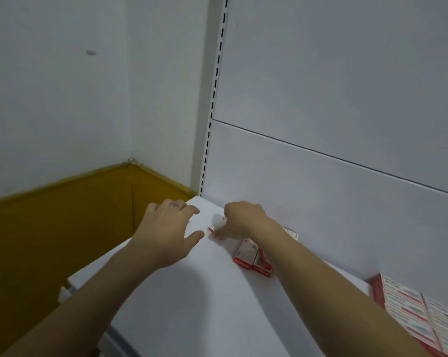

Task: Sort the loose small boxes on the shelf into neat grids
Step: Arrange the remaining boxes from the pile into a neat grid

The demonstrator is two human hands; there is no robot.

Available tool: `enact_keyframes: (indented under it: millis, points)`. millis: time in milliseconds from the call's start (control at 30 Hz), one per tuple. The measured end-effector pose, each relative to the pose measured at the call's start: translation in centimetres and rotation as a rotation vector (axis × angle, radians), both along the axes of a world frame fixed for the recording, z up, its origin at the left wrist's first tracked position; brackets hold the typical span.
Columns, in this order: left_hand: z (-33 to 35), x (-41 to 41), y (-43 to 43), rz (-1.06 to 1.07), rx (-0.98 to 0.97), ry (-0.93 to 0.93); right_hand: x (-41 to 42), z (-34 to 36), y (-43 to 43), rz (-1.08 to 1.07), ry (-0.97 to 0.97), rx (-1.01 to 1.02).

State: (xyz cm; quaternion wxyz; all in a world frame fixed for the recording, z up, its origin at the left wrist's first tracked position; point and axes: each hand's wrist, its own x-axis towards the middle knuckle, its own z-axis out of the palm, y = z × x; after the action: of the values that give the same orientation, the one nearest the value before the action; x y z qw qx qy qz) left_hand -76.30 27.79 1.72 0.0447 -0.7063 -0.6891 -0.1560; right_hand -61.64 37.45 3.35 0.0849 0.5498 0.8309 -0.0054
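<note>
Shelf (pixel 192 292): plain white in front of you.
Small box (pixel 216 225) at your right hand (pixel 243 220): white with red edges and red lettering, blurred.
Pair of boxes (pixel 251 256): red sides, white tops with red print.
Grid of boxes (pixel 410 305): white tops with grey and red strips of print, red sides.
Back panel (pixel 346 99): pale grey-white, crossed by one thin dark seam.
Upright (pixel 217 73): off-white with a column of small black slots.
Wall (pixel 50 99): white, with one small dark smudge.
Lower wall band (pixel 50 240): mustard yellow.
Your left hand (pixel 167 228): one small dark mark on a finger.
</note>
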Motion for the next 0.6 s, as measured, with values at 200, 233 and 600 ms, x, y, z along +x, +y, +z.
enact_keyframes:
  millis: [200, 233, 600]
  points:
    - [-0.4, -1.6, 1.7, -0.097, 0.012, -0.006, -2.1, -1.4, 1.4, -0.055, -0.040, -0.009]
    - [-0.3, -1.9, 2.1, -0.111, 0.015, -0.016, -2.2, -1.5, 1.5, -0.063, -0.035, -0.003]
    - [0.8, 0.1, 5.2, -0.317, 0.009, -0.071, 1.9, 0.9, -0.8, -0.154, 0.394, 0.140]
